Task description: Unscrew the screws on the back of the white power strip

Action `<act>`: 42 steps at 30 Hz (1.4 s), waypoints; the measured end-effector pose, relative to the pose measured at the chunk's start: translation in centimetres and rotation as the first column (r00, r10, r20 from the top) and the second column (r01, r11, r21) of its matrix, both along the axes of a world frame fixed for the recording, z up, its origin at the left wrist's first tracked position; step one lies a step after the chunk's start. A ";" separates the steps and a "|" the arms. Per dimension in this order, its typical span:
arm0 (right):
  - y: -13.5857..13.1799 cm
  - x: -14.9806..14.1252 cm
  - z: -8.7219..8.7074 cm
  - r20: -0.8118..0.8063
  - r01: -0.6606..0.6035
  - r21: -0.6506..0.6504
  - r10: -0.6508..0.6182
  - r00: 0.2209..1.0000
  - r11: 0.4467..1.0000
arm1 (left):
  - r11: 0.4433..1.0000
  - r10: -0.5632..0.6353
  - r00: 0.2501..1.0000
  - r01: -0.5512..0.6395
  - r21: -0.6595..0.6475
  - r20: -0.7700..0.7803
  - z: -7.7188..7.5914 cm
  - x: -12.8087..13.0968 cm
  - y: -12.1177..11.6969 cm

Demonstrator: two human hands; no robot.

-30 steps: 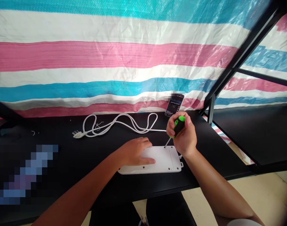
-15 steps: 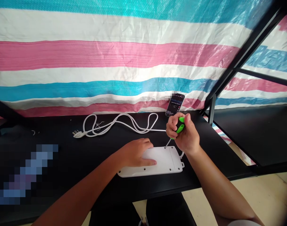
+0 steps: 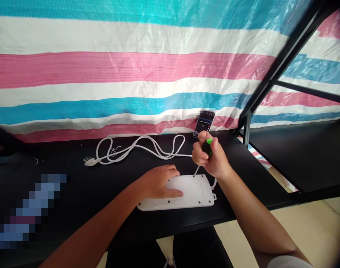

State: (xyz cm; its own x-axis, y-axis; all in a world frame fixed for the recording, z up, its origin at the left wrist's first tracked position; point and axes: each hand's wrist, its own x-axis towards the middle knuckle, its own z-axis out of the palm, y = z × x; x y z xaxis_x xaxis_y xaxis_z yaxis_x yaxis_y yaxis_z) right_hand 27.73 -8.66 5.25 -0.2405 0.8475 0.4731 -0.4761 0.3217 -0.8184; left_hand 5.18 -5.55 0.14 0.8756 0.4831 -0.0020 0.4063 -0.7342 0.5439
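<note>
A white power strip (image 3: pixel 191 189) lies on the black table with its flat, screw-holed underside up. Across its left part rests my left hand (image 3: pixel 157 182), thumb on the flat face and fingers at the far edge, holding it down. My right hand (image 3: pixel 214 160) is closed around the green-and-black handle of a screwdriver (image 3: pixel 206 147). The steel shaft slants down to a hole near the far edge, right of the middle. Whether a screw sits in that hole I cannot tell. My fingers partly cover the handle.
Behind the strip, its white cord (image 3: pixel 147 149) lies in loops, ending in a plug (image 3: pixel 91 161) at left. A phone (image 3: pixel 204 123) leans against the striped sheet (image 3: pixel 125 67). Black metal framing (image 3: pixel 266 87) rises at right. Small white scraps (image 3: pixel 38 161) lie at left.
My right hand has twisted the screwdriver, so less green and more black of its handle shows. My left hand stays on the power strip. The whole view has shifted slightly.
</note>
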 end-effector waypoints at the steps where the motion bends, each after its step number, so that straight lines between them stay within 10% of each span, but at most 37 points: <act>1: 0.1 -0.1 -0.2 -0.002 0.058 0.007 -0.058 0.998 0.998 | 1.000 0.003 1.000 -0.003 -0.002 -0.002 0.0 0.0 0.0; 6: -0.4 -0.5 -0.5 0.121 0.279 0.108 -0.292 0.949 0.954 | 1.000 0.007 1.000 -0.007 -0.005 -0.002 0.2 0.0 0.0; 12: -1.0 0.0 0.5 0.031 -0.086 0.020 0.086 0.996 0.996 | 1.000 0.011 1.000 -0.011 -0.012 0.005 0.0 -0.1 0.0; 20: -0.1 -0.1 0.1 0.008 0.191 0.047 -0.192 0.981 0.980 | 1.000 0.012 1.000 -0.012 -0.020 -0.001 0.0 -0.1 0.0; 26: -0.7 0.2 0.6 -0.008 -0.046 -0.129 0.046 0.999 0.991 | 1.000 0.019 1.000 -0.019 -0.020 -0.002 -0.1 -0.1 0.0; 42: -0.2 0.4 0.8 -0.091 -0.025 -0.100 0.016 0.996 0.995 | 1.000 0.016 1.000 -0.017 -0.024 -0.002 0.3 -0.1 -0.1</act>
State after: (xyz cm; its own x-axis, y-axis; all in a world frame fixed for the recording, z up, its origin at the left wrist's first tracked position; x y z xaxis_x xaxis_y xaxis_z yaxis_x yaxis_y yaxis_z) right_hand 28.16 -8.86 6.04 -0.2187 0.8873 0.4061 -0.5547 0.2293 -0.7998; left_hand 5.11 -5.62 0.48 0.8675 0.4972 -0.0157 0.4195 -0.7142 0.5603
